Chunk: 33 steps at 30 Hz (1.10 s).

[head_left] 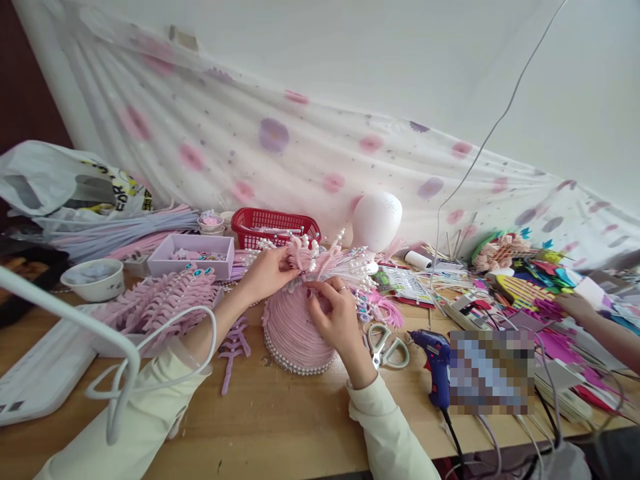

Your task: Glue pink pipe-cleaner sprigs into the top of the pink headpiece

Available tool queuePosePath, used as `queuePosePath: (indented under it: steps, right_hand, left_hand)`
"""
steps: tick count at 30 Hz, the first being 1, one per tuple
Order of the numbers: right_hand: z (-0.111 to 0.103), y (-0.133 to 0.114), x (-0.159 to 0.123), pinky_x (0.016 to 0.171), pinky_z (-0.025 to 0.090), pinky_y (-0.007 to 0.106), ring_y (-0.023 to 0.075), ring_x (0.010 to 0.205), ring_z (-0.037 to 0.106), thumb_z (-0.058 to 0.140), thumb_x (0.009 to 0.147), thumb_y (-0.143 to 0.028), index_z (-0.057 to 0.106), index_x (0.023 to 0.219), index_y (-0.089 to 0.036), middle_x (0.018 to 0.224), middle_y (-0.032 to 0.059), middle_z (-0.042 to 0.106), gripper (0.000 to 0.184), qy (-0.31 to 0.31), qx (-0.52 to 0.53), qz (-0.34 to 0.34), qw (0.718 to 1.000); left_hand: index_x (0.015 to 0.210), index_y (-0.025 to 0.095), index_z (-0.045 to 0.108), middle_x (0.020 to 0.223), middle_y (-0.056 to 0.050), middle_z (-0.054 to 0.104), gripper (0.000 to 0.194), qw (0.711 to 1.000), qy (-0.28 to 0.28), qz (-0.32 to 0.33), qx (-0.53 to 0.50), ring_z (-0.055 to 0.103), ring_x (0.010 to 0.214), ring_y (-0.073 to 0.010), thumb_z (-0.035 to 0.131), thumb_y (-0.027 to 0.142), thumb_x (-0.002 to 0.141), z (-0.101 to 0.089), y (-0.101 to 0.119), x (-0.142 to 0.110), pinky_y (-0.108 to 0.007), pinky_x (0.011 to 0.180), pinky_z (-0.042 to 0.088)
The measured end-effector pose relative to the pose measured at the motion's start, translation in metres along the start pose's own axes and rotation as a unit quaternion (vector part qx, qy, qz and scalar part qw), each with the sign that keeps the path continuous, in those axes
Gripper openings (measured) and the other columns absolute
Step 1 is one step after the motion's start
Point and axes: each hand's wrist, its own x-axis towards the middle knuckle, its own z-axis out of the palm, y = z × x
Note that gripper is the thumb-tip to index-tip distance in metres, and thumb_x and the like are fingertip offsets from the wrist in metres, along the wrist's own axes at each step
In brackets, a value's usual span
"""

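A pink headdress (293, 327), its dome wrapped in fuzzy strands and edged with pearls, sits on the table in front of me. Pink loops and white pearl sprays (320, 257) stand up from its top. My left hand (267, 275) pinches the base of the pink loops from the left. At the front of the top, my right hand (336, 317) has its thumb and fingers closed in a pinch; whatever is between them is too small to make out. White-handled scissors (385, 350) and a blue glue gun (435, 363) lie to the right.
Pink fuzzy leaf pieces (165, 300) lie left, with a lilac box (193, 253) behind. A red basket (275, 223) and white foam head (377, 223) stand at the back. A white cord (213, 327) crosses my left forearm. Another person's hand (580, 307) is at far right.
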Motion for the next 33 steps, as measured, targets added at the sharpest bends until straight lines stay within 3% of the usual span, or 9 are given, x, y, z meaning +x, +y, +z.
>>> queuePosePath:
  steps: [8,18,26,33]
  right_hand:
    - [0.001,0.0015,0.0003,0.074,0.044,0.037,0.022,0.081,0.057,0.052,0.088,-0.022,0.073,0.102,-0.018,0.082,0.0056,0.058,0.026,-0.006,0.014,0.023,1.0]
    - [0.0004,0.0043,0.0017,0.074,0.043,0.037,0.0221,0.082,0.055,0.054,0.089,-0.021,0.074,0.097,-0.019,0.082,0.0062,0.057,0.022,-0.022,-0.017,-0.027,0.999]
    - [0.0003,0.0051,0.0014,0.073,0.043,0.036,0.0215,0.082,0.055,0.054,0.09,-0.02,0.074,0.099,-0.017,0.083,0.0062,0.056,0.023,-0.028,-0.003,-0.018,0.999]
    - [0.0008,0.0026,0.002,0.074,0.042,0.036,0.0224,0.083,0.055,0.054,0.089,-0.021,0.074,0.099,-0.018,0.084,0.0064,0.057,0.022,-0.037,-0.026,0.001,0.999]
  left_hand:
    - [0.087,0.018,0.067,0.095,-0.007,0.079,0.02,0.999,0.033,-0.028,-0.011,0.075,0.09,-0.0262,0.069,0.018,0.067,0.0051,-0.0044,-0.002,-0.038,0.083,0.059]
    - [0.089,0.016,0.068,0.093,-0.01,0.078,0.02,0.998,0.045,-0.029,0.028,0.075,0.089,-0.0279,0.067,0.017,0.07,0.0091,-0.0023,-0.0026,-0.041,0.083,0.058]
    - [0.085,0.016,0.069,0.093,-0.007,0.08,0.02,0.995,0.023,-0.052,-0.076,0.075,0.092,-0.0247,0.068,0.009,0.066,0.0058,-0.0014,-0.0013,-0.037,0.085,0.058]
    - [0.085,0.015,0.071,0.092,-0.007,0.08,0.021,0.995,0.037,-0.052,-0.075,0.075,0.092,-0.0255,0.072,0.01,0.065,0.0049,-0.0017,-0.0025,-0.037,0.085,0.058]
